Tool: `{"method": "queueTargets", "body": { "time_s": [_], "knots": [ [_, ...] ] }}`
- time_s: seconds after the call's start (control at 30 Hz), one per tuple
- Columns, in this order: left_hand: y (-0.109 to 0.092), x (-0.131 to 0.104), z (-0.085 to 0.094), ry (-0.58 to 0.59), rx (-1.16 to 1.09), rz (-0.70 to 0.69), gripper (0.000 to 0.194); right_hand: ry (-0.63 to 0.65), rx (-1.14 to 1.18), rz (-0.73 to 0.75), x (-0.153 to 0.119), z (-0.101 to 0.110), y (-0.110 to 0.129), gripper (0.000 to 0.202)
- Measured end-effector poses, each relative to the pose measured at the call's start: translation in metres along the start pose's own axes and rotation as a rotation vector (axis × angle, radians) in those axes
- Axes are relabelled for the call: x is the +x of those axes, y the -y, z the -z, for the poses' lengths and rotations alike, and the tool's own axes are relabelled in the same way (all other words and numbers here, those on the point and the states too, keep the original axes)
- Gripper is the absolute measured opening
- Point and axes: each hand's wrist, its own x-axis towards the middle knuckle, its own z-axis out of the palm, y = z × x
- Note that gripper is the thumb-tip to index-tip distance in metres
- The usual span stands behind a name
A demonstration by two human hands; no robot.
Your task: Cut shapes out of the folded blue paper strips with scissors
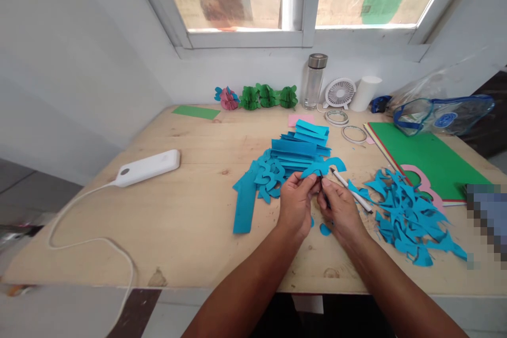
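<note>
Pinched in my left hand [296,202] is a piece of blue paper [315,167] with a curved cut edge. My right hand [341,206] closes around dark-handled scissors [325,199], mostly hidden by the fingers, right against the paper. Both hands meet above the table. Behind them lies a stack of folded blue paper strips [295,148]. Left of my left hand are a pile of curvy blue cutouts [269,175] and a flat blue strip [245,206]. A white pen [356,194] rests beside my right hand, and a heap of blue paper scraps [410,216] spreads to its right.
Green paper sheets [428,156] lie at right, with a pink cutout [423,185] on their edge. Tape rolls [354,135], a small fan [339,93], a glass bottle [314,84] and paper ornaments [266,96] stand behind. A white power bank [148,167] with a cable is left.
</note>
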Motion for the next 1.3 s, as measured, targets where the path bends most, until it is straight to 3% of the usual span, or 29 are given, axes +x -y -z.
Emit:
{"method": "queueTargets", "body": {
  "time_s": [0.53,1.03,1.3],
  "knots": [
    [-0.0001,0.0017,0.0022,-0.005,0.008,0.014,0.02,0.007,0.049,-0.071,0.0,-0.0001,0.0021,0.044],
    [-0.0017,0.003,0.0009,-0.014,0.106,-0.1,0.022,0.022,0.084,-0.155,-0.0012,-0.0013,0.0024,0.041],
    [0.0012,0.0067,0.0029,-0.088,0.18,-0.15,0.026,0.075,0.155,-0.182,-0.0023,-0.0012,0.001,0.039]
  ]
}}
